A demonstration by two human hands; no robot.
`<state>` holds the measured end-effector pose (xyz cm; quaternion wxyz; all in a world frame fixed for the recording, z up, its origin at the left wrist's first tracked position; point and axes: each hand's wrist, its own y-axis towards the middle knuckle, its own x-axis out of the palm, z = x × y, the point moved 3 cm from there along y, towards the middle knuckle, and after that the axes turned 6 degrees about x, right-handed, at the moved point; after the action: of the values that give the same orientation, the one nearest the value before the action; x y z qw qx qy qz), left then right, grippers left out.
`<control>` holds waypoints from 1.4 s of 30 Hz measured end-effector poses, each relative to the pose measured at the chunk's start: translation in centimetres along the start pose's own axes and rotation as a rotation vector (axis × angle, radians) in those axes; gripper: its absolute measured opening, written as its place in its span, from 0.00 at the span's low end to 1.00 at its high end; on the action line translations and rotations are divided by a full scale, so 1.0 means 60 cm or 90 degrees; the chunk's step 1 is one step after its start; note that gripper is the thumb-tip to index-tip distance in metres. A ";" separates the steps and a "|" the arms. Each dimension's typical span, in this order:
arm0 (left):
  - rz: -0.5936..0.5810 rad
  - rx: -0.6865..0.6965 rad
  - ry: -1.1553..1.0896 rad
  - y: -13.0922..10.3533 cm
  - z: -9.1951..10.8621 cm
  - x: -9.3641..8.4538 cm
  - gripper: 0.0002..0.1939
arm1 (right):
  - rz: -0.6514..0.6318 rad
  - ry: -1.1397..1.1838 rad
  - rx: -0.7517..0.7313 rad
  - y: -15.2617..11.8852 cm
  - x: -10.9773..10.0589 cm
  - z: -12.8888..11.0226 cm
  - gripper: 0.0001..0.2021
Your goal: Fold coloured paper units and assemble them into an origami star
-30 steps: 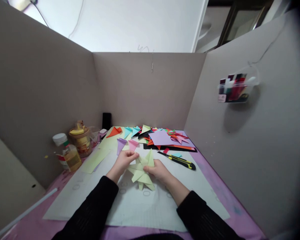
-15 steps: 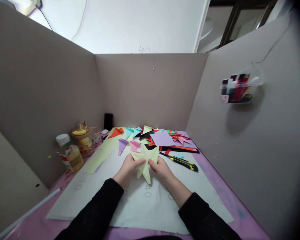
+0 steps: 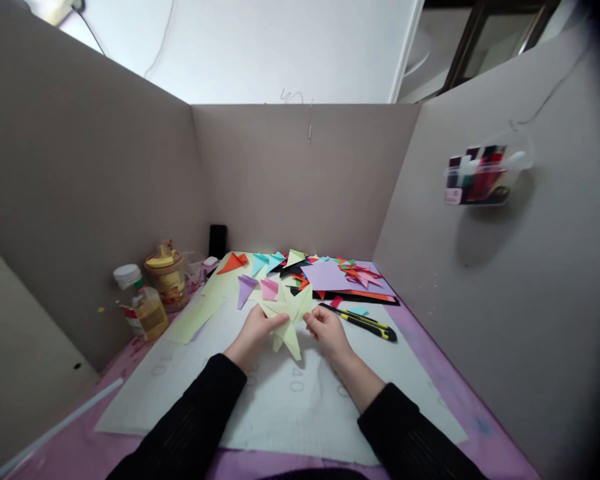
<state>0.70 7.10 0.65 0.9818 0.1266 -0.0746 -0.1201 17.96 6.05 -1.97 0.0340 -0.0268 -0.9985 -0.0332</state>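
A pale yellow-green folded paper star (image 3: 291, 308) is held up above the white sheet, its long points spreading up, sideways and down. My left hand (image 3: 260, 330) grips its left side, thumb lying on the front and the other fingers behind it. At the star's right edge, my right hand (image 3: 330, 333) is closed, thumb and fingertips pinching at the paper; part of the grip is hidden. Just behind the star lie a purple folded piece (image 3: 247, 289) and a pink folded piece (image 3: 269, 289). A yellow-and-black utility knife (image 3: 369, 325) rests right of my right hand.
Folded pieces and a lilac sheet (image 3: 325, 276) pile up at the back. On the left stand a capped bottle (image 3: 147, 310), a lidded jar (image 3: 171, 287) and a black phone-like object (image 3: 218, 241). Grey panels enclose three sides; a clear holder (image 3: 485, 175) hangs right.
My right hand has slid off the star's front to its right edge, its fingers now curled in a pinch. The left hand keeps its hold, and the star has shifted slightly left.
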 end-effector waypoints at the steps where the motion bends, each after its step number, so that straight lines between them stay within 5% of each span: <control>1: 0.004 0.003 -0.001 0.000 -0.001 0.000 0.19 | 0.003 0.006 0.000 0.000 0.000 -0.001 0.19; 13: -0.020 -0.020 -0.076 -0.004 -0.013 0.014 0.22 | -0.033 0.071 0.071 -0.009 0.024 -0.007 0.11; 18: 0.142 0.001 -0.034 0.004 0.001 -0.019 0.35 | -0.066 0.055 0.079 -0.011 0.014 -0.022 0.06; 24: -0.128 -0.117 -0.002 -0.006 0.008 -0.007 0.26 | -0.181 -0.043 0.096 -0.015 0.012 -0.028 0.05; 31: -0.064 -0.092 -0.019 -0.008 -0.009 0.001 0.24 | 0.013 -0.048 -0.062 -0.012 0.007 -0.024 0.25; 36: -0.023 -0.068 -0.013 -0.005 -0.012 -0.003 0.24 | 0.050 -0.142 -0.116 -0.020 0.005 -0.028 0.10; 42: -0.047 -0.086 0.015 -0.005 -0.008 -0.001 0.23 | 0.082 -0.125 -0.125 -0.013 -0.009 -0.037 0.10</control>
<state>0.66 6.96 0.12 0.9838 0.0645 -0.0504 -0.1594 18.61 5.10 0.17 -0.0641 -0.0974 -0.9852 -0.1255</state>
